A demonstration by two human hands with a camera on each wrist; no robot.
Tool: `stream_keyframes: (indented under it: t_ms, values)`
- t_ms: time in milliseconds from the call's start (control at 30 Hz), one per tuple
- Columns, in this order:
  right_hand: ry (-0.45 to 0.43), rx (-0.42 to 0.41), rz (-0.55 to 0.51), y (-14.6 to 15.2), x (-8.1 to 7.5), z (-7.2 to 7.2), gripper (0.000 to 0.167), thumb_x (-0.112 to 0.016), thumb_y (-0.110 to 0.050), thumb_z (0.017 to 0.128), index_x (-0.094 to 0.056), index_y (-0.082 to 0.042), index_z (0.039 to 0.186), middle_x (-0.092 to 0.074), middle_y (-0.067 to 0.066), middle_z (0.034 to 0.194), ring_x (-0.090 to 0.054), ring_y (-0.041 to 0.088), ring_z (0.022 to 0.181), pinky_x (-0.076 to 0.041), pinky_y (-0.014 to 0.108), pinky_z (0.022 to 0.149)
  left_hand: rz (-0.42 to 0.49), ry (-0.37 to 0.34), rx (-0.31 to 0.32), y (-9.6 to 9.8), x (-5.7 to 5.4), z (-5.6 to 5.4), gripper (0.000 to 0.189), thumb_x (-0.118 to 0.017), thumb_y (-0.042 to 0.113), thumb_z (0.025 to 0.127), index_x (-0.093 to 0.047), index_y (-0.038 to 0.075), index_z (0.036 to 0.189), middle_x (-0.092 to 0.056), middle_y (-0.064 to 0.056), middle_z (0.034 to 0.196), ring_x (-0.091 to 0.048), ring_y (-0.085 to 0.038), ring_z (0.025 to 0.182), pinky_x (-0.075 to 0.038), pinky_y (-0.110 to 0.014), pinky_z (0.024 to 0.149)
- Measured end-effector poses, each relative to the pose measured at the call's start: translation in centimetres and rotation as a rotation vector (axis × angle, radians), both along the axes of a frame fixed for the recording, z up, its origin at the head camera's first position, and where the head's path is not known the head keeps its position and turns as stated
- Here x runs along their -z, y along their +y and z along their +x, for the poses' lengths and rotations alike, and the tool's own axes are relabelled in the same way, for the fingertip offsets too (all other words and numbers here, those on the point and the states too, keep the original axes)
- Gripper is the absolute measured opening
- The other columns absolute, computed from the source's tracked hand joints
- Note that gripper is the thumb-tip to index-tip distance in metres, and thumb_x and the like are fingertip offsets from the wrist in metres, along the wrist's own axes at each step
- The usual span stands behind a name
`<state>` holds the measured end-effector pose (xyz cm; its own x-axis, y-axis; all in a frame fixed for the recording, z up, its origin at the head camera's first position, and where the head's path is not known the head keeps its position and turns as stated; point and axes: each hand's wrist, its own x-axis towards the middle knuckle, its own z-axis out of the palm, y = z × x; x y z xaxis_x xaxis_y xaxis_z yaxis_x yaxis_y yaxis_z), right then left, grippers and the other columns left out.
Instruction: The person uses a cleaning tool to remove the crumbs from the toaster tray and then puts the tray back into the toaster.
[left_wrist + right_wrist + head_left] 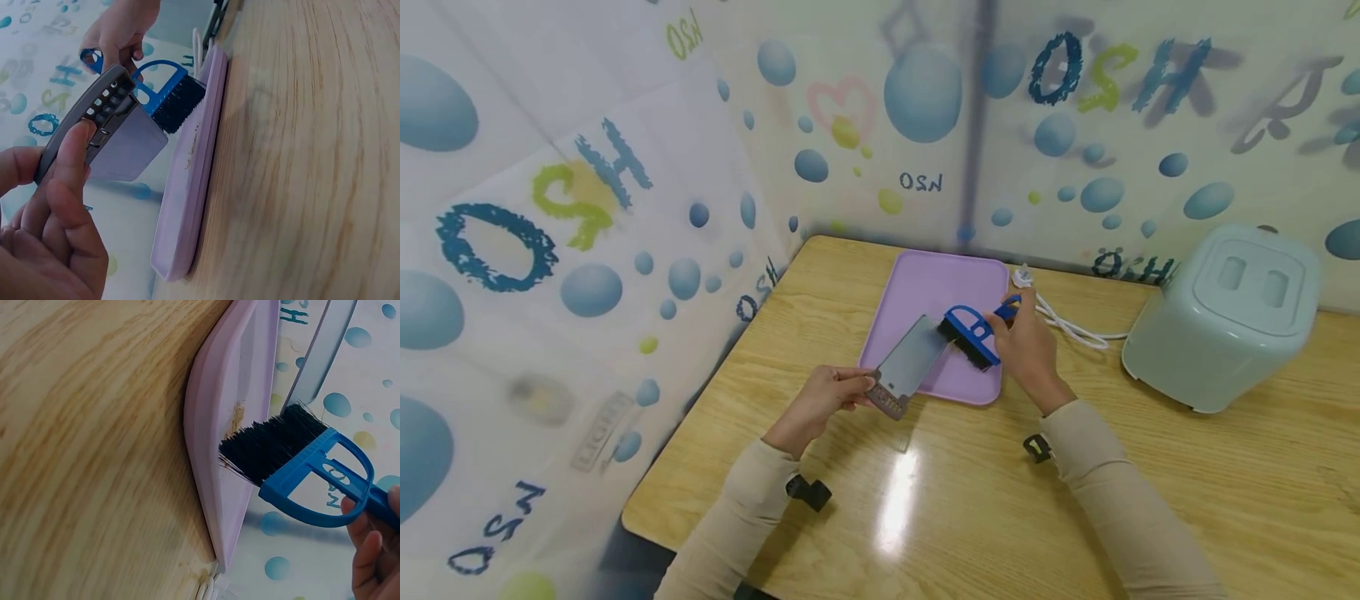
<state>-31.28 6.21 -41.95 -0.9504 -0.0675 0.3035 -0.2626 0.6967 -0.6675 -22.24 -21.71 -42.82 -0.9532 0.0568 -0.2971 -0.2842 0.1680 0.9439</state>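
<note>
My left hand [823, 402] pinches the grey slotted end of a metal crumb tray [913, 357], thumb on top. The crumb tray is tilted above a purple tray [925, 279] on the table. By its handle, my right hand [1032, 348] grips a blue hand brush [294, 469] with black bristles. The bristles are close to the far end of the crumb tray, over the purple tray; whether they touch the metal I cannot tell. Brown crumbs [236, 419] lie on the purple tray near the bristles.
A pale green toaster [1232, 325] stands on the wooden table [970, 500] to the right. Its white cord [1075, 332] and plug [1022, 277] lie between it and the purple tray. Printed curtains [865, 183] hang behind and to the left.
</note>
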Motion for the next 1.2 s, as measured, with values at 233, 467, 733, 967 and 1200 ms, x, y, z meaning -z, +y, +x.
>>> stream_keyframes:
  t_ms: [233, 467, 733, 967, 1200]
  values:
    - [0.039, -0.036, 0.048, 0.4, 0.1, 0.1, 0.036, -0.061, -0.023, 0.096, -0.042, -0.001, 0.117, -0.064, 0.021, 0.08, -0.057, 0.028, 0.056, -0.033, 0.031, 0.047, -0.051, 0.061, 0.015, -0.1, 0.1, -0.1, 0.038, -0.061, 0.01, 0.09, -0.061, -0.011, 0.122, -0.075, -0.002, 0.08, -0.065, -0.002, 0.062, -0.045, -0.021, 0.061]
    - [0.045, -0.073, 0.067, 0.6, -0.1, 0.3, 0.034, -0.062, -0.021, 0.095, -0.041, -0.001, 0.114, -0.065, 0.021, 0.077, -0.053, 0.023, 0.049, -0.032, 0.03, 0.043, -0.059, 0.059, 0.018, 0.0, 0.0, -0.1, 0.038, -0.06, 0.011, 0.091, -0.061, -0.01, 0.123, -0.074, 0.002, 0.078, -0.065, -0.002, 0.063, -0.045, -0.022, 0.062]
    - [0.031, -0.085, 0.071, 0.7, -0.1, 0.6, 0.033, -0.061, -0.021, 0.095, -0.042, -0.003, 0.114, -0.066, 0.02, 0.079, -0.057, 0.024, 0.055, -0.036, 0.029, 0.046, -0.064, 0.036, -0.032, 0.2, 0.2, -0.2, 0.035, -0.06, 0.012, 0.091, -0.064, -0.007, 0.121, -0.074, 0.0, 0.078, -0.066, -0.003, 0.064, -0.045, -0.023, 0.06]
    - [-0.008, -0.08, 0.09, 0.9, 0.0, 0.7, 0.034, -0.06, -0.023, 0.096, -0.042, -0.004, 0.117, -0.066, 0.019, 0.08, -0.06, 0.025, 0.059, -0.037, 0.03, 0.048, -0.075, 0.028, -0.045, 0.2, 0.0, -0.2, 0.034, -0.059, 0.012, 0.093, -0.064, -0.005, 0.122, -0.074, -0.002, 0.081, -0.067, -0.003, 0.064, -0.047, -0.024, 0.061]
    - [0.016, -0.075, 0.106, 1.3, -0.1, 0.8, 0.031, -0.06, -0.023, 0.095, -0.043, -0.005, 0.115, -0.065, 0.016, 0.075, -0.056, 0.023, 0.052, -0.035, 0.03, 0.045, -0.086, 0.022, -0.045, 0.2, 0.0, -0.3, 0.035, -0.06, 0.014, 0.093, -0.063, -0.004, 0.123, -0.074, -0.001, 0.08, -0.067, -0.003, 0.065, -0.048, -0.025, 0.063]
